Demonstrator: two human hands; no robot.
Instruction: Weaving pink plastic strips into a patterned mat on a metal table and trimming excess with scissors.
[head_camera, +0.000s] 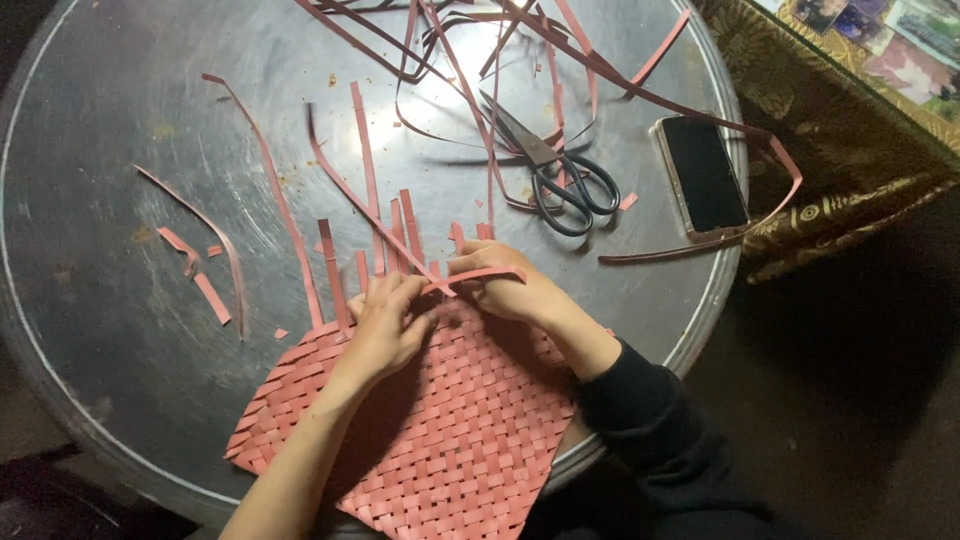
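A pink woven mat of flat strips lies at the near edge of a round grey metal table. Loose strip ends stick out of its far edge. My left hand presses flat on the mat's far edge, fingers spread over the weave. My right hand pinches a pink strip and holds it bent across the mat's edge towards the left hand. A dark sleeve covers my right forearm.
Black-handled scissors lie beyond the hands among a tangle of long pink strips. A phone lies face up at the table's right edge. Short pink offcuts sit at the left. A patterned cloth is at the right.
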